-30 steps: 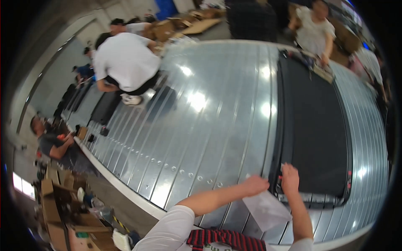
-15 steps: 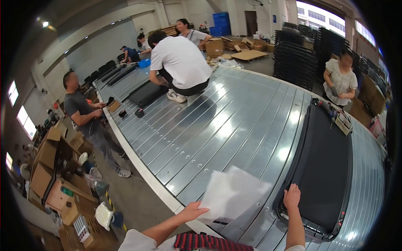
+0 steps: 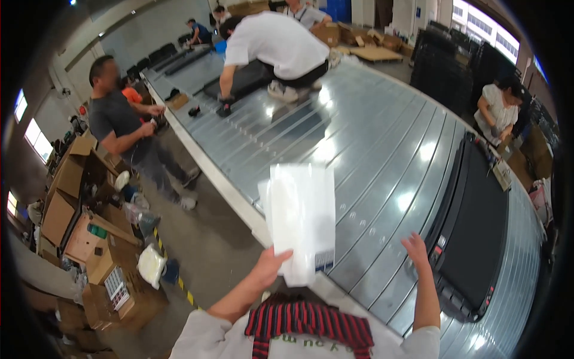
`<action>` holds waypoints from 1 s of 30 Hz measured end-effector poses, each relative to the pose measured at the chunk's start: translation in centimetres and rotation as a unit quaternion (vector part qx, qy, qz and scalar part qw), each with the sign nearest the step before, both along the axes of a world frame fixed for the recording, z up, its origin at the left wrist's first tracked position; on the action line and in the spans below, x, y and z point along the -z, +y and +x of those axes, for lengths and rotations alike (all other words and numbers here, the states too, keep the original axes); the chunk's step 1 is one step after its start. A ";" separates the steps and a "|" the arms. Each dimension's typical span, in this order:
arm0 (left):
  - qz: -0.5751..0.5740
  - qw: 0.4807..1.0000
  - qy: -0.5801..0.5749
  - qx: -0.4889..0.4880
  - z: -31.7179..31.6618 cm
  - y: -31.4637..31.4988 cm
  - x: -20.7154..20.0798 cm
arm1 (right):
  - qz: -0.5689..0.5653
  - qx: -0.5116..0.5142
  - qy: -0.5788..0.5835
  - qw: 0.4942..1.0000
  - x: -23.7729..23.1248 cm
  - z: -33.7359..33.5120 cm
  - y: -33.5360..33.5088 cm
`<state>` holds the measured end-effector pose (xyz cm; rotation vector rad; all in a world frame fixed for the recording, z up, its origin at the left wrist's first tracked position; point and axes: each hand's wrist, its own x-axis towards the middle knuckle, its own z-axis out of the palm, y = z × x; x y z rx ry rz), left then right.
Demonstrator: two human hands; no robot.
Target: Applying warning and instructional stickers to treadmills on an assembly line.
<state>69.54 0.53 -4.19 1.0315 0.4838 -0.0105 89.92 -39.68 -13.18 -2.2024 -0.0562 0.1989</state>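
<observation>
My left hand (image 3: 268, 269) grips the lower edge of a white plastic bag (image 3: 301, 216) and holds it up over the near edge of a large ribbed metal panel (image 3: 371, 149). My right hand (image 3: 417, 249) is open, fingers spread, resting on the panel just beside the near left corner of a long black tray-like part (image 3: 475, 227) that lies on the panel's right side.
A person in a white shirt (image 3: 275, 45) crouches on the far end of the panel. A person in a grey shirt (image 3: 122, 128) stands at its left edge, another in a light top (image 3: 499, 107) at its right. Open cardboard boxes (image 3: 89, 233) crowd the floor on the left.
My left hand has lifted the white bag off the panel and raised it upright in front of me. My view has swung left, and my right hand stays by the black part.
</observation>
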 end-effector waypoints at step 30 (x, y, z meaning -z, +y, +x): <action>0.106 0.980 0.006 -0.169 -14.6 23.5 2.3 | 0.154 -0.382 0.133 0.901 -11.3 -15.2 45.6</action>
